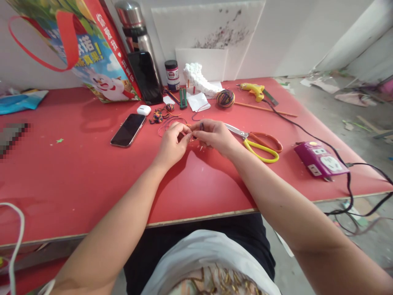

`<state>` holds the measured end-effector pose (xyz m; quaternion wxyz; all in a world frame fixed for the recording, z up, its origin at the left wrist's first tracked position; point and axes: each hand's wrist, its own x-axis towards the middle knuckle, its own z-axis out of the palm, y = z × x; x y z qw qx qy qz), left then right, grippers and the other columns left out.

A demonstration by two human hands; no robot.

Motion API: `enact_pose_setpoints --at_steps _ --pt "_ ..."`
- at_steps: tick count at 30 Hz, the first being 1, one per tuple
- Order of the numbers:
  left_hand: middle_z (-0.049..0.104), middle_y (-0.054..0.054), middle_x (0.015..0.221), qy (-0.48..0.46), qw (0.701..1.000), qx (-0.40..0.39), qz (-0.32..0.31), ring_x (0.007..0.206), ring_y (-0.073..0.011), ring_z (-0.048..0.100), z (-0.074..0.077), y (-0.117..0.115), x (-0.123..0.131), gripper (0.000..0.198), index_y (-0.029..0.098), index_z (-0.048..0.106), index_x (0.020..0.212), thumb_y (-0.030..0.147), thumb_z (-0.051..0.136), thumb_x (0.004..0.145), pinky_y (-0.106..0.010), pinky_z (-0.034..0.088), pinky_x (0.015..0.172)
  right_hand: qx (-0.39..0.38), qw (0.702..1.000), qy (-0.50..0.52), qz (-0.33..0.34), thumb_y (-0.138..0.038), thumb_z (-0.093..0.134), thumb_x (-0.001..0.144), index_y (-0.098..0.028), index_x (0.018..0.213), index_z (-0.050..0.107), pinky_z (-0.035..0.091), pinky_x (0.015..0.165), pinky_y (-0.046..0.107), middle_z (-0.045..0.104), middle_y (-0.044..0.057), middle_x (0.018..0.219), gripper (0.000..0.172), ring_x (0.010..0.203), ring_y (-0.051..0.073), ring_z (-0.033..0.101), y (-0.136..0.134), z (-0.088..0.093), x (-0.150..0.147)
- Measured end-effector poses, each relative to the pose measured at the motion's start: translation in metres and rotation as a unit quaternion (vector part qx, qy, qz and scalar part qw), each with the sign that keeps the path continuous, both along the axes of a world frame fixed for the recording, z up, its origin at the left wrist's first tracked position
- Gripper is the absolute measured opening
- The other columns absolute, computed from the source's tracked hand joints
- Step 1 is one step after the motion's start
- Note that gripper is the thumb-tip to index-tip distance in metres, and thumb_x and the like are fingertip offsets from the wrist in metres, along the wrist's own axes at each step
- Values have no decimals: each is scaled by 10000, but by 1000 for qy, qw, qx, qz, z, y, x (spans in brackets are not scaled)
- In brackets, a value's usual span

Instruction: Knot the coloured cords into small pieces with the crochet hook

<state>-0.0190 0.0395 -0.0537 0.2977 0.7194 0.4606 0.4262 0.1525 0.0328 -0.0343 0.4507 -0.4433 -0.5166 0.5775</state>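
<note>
Over the middle of the red table (92, 180), my left hand (174, 144) and my right hand (215, 136) meet fingertip to fingertip. Both are closed in a pinch on thin multicoloured yarn (176, 119), whose loops lie just behind my left fingers. The exact bit between the fingertips is mostly hidden. Behind my left hand rest a small knotted yarn bundle (158, 116) and a little yarn ball (169, 107). A larger yarn ball (225, 98) sits beyond my right hand. Scissors (245, 137) with one orange and one yellow handle lie beside my right wrist.
A phone (128, 130) and white earbud case (144, 110) lie left. Behind stand a dark phone (145, 78), flask (132, 20), jar (172, 75) and white bumpy piece (201, 80). A yellow glue gun (253, 90) and corded purple power strip (321, 159) are right.
</note>
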Motion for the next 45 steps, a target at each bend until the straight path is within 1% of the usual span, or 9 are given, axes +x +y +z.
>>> enact_pose_setpoints --at_steps 8,15,19,22,29,31,35,40,45 --pt "705 -17 801 107 994 31 -15 753 -180 628 1 -3 -6 117 218 618 861 122 613 927 -303 447 730 6 999 -46 -2 -228 803 772 -174 685 609 281 451 205 529 -74 483 219 440 48 397 5 -6 3" --pt "782 -88 895 235 970 46 -35 830 -237 701 9 0 -19 191 196 736 949 141 555 979 -348 464 759 81 986 -146 11 -201 674 769 -167 744 670 349 558 251 592 -38 605 43 571 102 495 9 -14 5" --pt "711 -63 859 136 990 29 -3 814 -200 642 12 2 -18 178 178 688 780 122 605 927 -321 454 759 111 977 -180 0 -202 672 753 -175 725 658 401 620 272 630 -14 668 41 649 137 566 12 -19 7" --pt "683 -49 827 -51 997 -60 11 741 -147 587 15 1 -12 264 166 661 669 178 663 933 -276 449 715 96 984 -149 10 -238 686 774 -180 713 640 384 581 262 592 -33 614 96 587 118 532 11 -19 5" --pt "732 -75 794 -439 822 -362 11 675 -109 663 27 -3 2 497 130 589 562 230 609 1048 -212 458 595 34 998 -26 39 -302 786 752 -189 711 601 249 451 222 502 -82 484 220 437 54 377 4 -15 -2" --pt "710 -53 736 -469 792 -391 24 666 -112 680 31 -3 3 510 134 565 562 300 674 1031 -207 471 584 17 999 -4 45 -310 798 732 -195 703 591 239 427 218 511 -82 474 239 412 49 371 4 -15 -4" --pt "510 19 543 -475 786 -395 6 550 -97 591 34 -3 2 567 153 507 537 393 698 1014 -200 465 542 -4 998 16 59 -323 829 694 -192 697 601 240 408 211 545 -68 475 263 401 50 388 2 -16 -7" --pt "406 32 550 -493 771 -403 -19 474 -78 467 34 -4 0 550 140 573 616 199 374 1126 -193 405 479 -14 997 23 66 -360 888 685 -195 716 594 266 413 207 568 -62 499 338 414 57 423 1 -17 -7" --pt "323 51 538 -498 772 -395 0 453 -73 407 35 -5 1 504 133 579 633 140 393 1101 -174 345 439 -2 996 -6 91 -375 874 729 -195 677 586 230 401 214 525 -66 441 344 398 59 398 3 -19 -7"
